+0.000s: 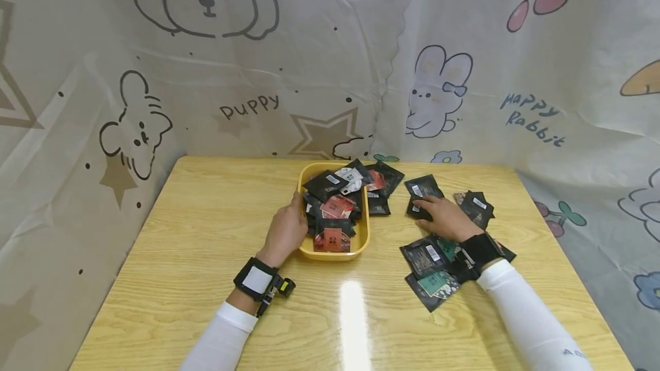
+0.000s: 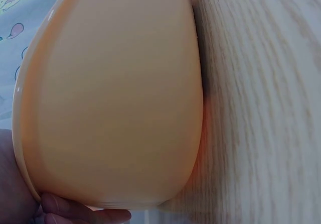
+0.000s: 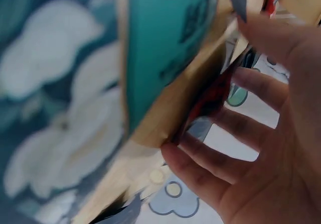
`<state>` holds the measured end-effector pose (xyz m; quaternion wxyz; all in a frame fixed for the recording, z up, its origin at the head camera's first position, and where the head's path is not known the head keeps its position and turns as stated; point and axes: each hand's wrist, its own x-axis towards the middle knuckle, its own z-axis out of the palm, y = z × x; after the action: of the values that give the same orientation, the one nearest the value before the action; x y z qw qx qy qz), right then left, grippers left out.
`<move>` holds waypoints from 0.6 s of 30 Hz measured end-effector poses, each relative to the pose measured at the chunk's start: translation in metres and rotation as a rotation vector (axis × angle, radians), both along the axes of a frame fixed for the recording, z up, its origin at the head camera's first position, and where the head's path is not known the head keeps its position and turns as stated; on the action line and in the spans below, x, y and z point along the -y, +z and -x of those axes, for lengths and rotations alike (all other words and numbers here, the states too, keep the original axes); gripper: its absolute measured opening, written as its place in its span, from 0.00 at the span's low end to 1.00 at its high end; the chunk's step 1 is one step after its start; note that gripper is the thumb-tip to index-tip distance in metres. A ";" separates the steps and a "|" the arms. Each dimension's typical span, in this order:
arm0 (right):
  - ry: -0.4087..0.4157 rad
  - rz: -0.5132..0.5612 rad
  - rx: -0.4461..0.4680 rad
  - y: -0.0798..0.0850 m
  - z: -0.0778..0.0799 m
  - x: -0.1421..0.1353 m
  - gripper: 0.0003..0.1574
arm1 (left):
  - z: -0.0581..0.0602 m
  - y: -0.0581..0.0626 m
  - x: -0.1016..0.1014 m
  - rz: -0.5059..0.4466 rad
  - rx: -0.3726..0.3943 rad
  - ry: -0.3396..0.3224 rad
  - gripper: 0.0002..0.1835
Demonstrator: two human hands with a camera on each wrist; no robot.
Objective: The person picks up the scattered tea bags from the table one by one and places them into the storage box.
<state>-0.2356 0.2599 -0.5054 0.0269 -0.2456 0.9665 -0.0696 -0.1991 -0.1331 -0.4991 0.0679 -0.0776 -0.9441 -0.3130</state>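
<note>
My left hand holds the left side of a yellow plastic basket, its fingers along the outer wall. Up close in the left wrist view, the basket's smooth side lies between thumb and fingers at the rim. Black sachets with red or white labels, such as a red-labelled one, fill the basket. On the right, my right hand reaches over a black sachet, fingertips at it. The right wrist view has its fingers spread and fairly straight, touching a red-and-black sachet.
Several black sachets lie against the basket's right side. More lie around my right forearm, including a green-labelled one and one farther right. A wooden table bears everything, with a printed curtain behind it.
</note>
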 end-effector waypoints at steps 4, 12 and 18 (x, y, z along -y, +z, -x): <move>0.007 -0.028 -0.095 0.004 0.000 0.006 0.25 | 0.000 0.000 0.000 -0.010 0.006 0.002 0.32; 0.011 -0.010 -0.128 0.013 0.002 0.011 0.24 | 0.000 -0.002 0.000 0.003 0.001 0.000 0.32; 0.068 0.117 -0.249 0.052 0.003 0.032 0.22 | 0.001 -0.001 0.001 -0.003 -0.013 0.001 0.31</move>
<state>-0.2389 0.2282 -0.4530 -0.1054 -0.2861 0.9478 -0.0938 -0.2000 -0.1338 -0.5002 0.0741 -0.0791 -0.9432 -0.3141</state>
